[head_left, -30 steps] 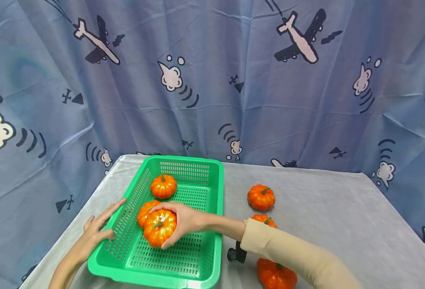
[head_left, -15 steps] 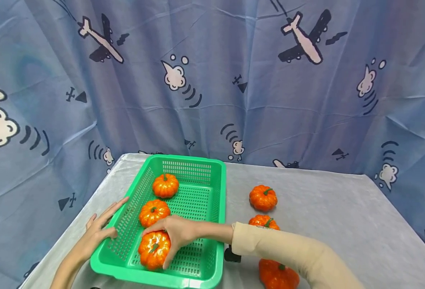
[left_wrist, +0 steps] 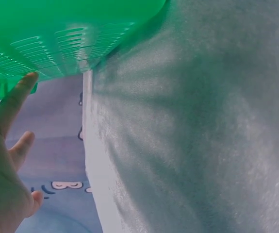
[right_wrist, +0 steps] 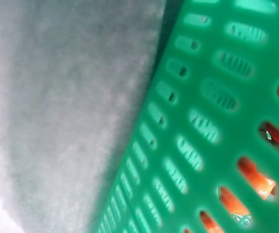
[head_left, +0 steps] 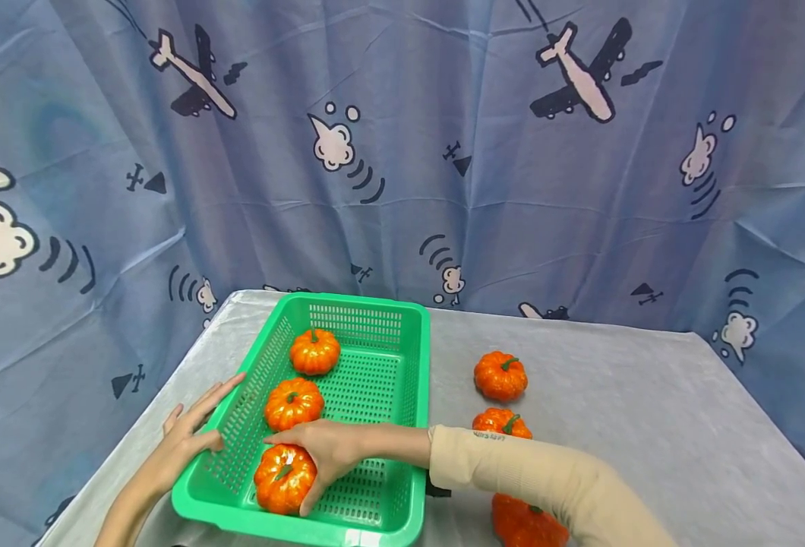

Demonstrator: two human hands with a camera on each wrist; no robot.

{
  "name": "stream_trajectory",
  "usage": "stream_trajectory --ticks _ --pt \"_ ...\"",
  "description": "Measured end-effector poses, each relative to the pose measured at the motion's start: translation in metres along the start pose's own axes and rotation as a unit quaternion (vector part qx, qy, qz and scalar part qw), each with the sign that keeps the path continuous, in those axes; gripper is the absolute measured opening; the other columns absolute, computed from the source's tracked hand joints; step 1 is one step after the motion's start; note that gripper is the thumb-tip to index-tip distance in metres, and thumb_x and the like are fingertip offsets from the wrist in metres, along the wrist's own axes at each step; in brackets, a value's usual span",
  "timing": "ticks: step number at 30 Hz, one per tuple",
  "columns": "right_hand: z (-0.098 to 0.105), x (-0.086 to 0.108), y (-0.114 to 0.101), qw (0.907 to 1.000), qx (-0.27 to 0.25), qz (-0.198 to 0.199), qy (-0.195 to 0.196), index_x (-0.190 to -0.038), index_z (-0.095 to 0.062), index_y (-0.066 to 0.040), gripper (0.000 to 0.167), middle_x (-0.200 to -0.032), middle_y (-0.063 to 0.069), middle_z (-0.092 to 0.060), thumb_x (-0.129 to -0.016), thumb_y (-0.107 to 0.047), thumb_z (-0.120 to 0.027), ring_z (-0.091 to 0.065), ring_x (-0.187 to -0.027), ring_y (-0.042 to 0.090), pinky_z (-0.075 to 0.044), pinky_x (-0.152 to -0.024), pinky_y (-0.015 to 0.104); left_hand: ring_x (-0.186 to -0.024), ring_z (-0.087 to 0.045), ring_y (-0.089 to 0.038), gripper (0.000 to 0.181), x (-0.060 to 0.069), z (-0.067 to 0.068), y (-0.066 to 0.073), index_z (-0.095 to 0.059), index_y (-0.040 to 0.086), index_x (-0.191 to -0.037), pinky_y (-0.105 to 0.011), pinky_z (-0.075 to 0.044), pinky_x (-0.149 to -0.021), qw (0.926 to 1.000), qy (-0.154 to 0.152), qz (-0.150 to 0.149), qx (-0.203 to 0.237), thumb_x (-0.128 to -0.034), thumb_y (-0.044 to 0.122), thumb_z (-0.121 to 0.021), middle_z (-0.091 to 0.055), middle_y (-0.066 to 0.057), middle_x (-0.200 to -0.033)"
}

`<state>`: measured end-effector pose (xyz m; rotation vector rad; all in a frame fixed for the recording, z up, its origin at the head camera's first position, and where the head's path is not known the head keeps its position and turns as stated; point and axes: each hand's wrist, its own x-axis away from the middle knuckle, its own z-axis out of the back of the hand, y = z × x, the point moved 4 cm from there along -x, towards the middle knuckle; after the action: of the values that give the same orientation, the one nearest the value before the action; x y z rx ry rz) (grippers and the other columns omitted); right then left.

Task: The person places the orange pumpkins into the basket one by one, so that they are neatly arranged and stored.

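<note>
Remotely, I watch the right hand (head_left: 329, 450), fingers clasped round the near pumpkin (head_left: 282, 482) at left in the basket (head_left: 422, 365), where hasty release could roll it into the middle pumpkin (head_left: 295, 404), left hand (head_left: 178, 450) splayed.

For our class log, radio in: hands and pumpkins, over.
Left grip touching basket. Right grip around nearest pumpkin in basket. Second pumpkin close behind, could crowd it.

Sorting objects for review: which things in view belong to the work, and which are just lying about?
In the work:
green basket
pumpkin in the right hand's fingers
two other pumpkins inside
three pumpkins outside, probably

Just there:
patterned curtain
table
</note>
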<state>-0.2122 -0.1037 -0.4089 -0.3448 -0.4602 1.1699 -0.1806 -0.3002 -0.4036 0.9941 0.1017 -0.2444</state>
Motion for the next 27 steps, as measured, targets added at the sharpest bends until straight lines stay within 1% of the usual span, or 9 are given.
stream_trajectory --ticks 4,7,12,15,18,21,22,25,27 --pt "-0.003 0.001 0.001 0.9991 -0.028 -0.01 -0.029 -0.153 -0.023 -0.012 0.105 -0.135 0.006 -0.047 -0.069 -0.019 -0.085 -0.048 -0.115 0.006 -0.042 -0.088 0.016 -0.137 -0.015 -0.053 0.083 0.001 -0.001 0.001 -0.039 0.024 -0.148 -0.073 0.013 -0.096 1.0 0.001 -0.006 -0.002 -0.0683 0.009 -0.053 -0.031 -0.023 -0.151" --pt "-0.002 0.0 0.001 0.9984 -0.041 -0.006 -0.038 -0.153 -0.023 -0.015 0.101 -0.128 0.005 -0.048 -0.07 -0.012 -0.081 -0.048 -0.107 0.004 -0.043 -0.084 0.016 -0.137 -0.015 -0.052 0.083 0.002 0.0 0.002 -0.039 0.024 -0.148 -0.073 0.013 -0.095 1.0 0.003 -0.007 -0.002 -0.0681 0.009 -0.053 -0.031 -0.022 -0.151" --pt "0.002 0.003 0.003 0.9961 -0.067 0.024 -0.052 -0.152 -0.025 -0.016 0.092 -0.137 0.001 -0.047 -0.076 -0.011 -0.076 -0.047 -0.115 0.003 -0.04 -0.091 0.017 -0.138 -0.014 -0.052 0.082 0.001 -0.001 0.003 -0.039 0.024 -0.148 -0.073 0.013 -0.096 1.0 0.001 -0.007 -0.003 -0.069 0.009 -0.053 -0.03 -0.022 -0.151" --pt "0.004 0.008 0.005 0.9925 -0.093 0.038 -0.069 -0.153 -0.025 -0.016 0.088 -0.145 0.0 -0.041 -0.08 -0.012 -0.074 -0.043 -0.123 0.003 -0.038 -0.096 0.017 -0.138 -0.014 -0.052 0.082 0.0 -0.002 0.002 -0.039 0.024 -0.149 -0.072 0.013 -0.096 1.0 -0.003 -0.005 -0.002 -0.0695 0.008 -0.053 -0.029 -0.022 -0.152" --pt "0.006 0.012 0.009 0.9888 -0.118 0.04 -0.082 -0.154 -0.023 -0.016 0.087 -0.15 0.0 -0.036 -0.082 -0.015 -0.073 -0.038 -0.128 0.003 -0.036 -0.099 0.019 -0.139 -0.014 -0.05 0.083 -0.001 -0.004 0.001 -0.039 0.026 -0.149 -0.072 0.012 -0.097 1.0 -0.004 -0.001 -0.002 -0.0689 0.009 -0.053 -0.029 -0.021 -0.152" --pt "0.01 0.016 0.012 0.9814 -0.161 0.037 -0.098 -0.155 -0.018 -0.017 0.089 -0.154 0.0 -0.029 -0.084 -0.014 -0.071 -0.033 -0.132 0.004 -0.036 -0.101 0.02 -0.139 -0.014 -0.05 0.083 -0.002 -0.005 0.001 -0.039 0.026 -0.148 -0.072 0.012 -0.097 1.0 -0.003 0.001 -0.002 -0.0683 0.01 -0.053 -0.03 -0.021 -0.152" --pt "0.01 0.018 0.016 0.9806 -0.164 0.033 -0.102 -0.156 -0.016 -0.02 0.09 -0.155 -0.001 -0.027 -0.085 -0.017 -0.071 -0.032 -0.132 0.004 -0.037 -0.1 0.021 -0.139 -0.015 -0.05 0.082 -0.002 -0.004 0.001 -0.039 0.026 -0.148 -0.073 0.011 -0.097 1.0 -0.001 -0.001 -0.004 -0.0683 0.011 -0.053 -0.031 -0.021 -0.152" --pt "0.016 0.024 0.018 0.9694 -0.213 0.023 -0.12 -0.156 -0.012 -0.022 0.09 -0.158 -0.001 -0.019 -0.087 -0.013 -0.069 -0.028 -0.135 0.004 -0.038 -0.101 0.022 -0.138 -0.015 -0.052 0.082 -0.002 -0.002 0.001 -0.04 0.024 -0.148 -0.073 0.011 -0.097 1.0 0.004 -0.004 -0.007 -0.0683 0.011 -0.054 -0.031 -0.022 -0.151" --pt "0.021 0.029 0.018 0.9629 -0.238 0.02 -0.125 -0.156 -0.013 -0.021 0.087 -0.158 -0.001 -0.017 -0.088 -0.012 -0.067 -0.027 -0.137 0.005 -0.039 -0.101 0.022 -0.137 -0.015 -0.052 0.082 -0.001 -0.001 0.001 -0.04 0.023 -0.148 -0.073 0.01 -0.096 0.9999 0.005 -0.003 -0.008 -0.0684 0.011 -0.054 -0.031 -0.023 -0.151"
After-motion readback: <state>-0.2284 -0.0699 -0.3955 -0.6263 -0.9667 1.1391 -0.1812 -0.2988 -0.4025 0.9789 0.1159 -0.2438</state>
